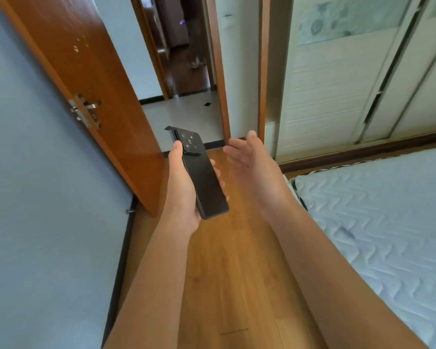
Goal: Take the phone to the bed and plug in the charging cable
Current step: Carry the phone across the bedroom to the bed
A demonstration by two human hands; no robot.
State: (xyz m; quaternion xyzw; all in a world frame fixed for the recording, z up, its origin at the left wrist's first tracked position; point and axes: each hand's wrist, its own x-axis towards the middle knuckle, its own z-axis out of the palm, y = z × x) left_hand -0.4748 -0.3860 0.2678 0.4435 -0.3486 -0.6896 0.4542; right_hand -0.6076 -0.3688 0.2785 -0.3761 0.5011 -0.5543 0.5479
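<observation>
A black phone lies back side up in my left hand, its square camera block pointing away from me; my thumb runs along its left edge and my fingertips wrap the right edge. My right hand hovers just to the right of the phone, palm turned inward, fingers apart and holding nothing. The bed, a white quilted mattress, fills the lower right, close beside my right forearm. No charging cable is in view.
An open brown wooden door stands against the grey wall on the left. The doorway ahead leads to a tiled hall. White sliding wardrobe doors stand behind the bed. A strip of wooden floor runs between wall and bed.
</observation>
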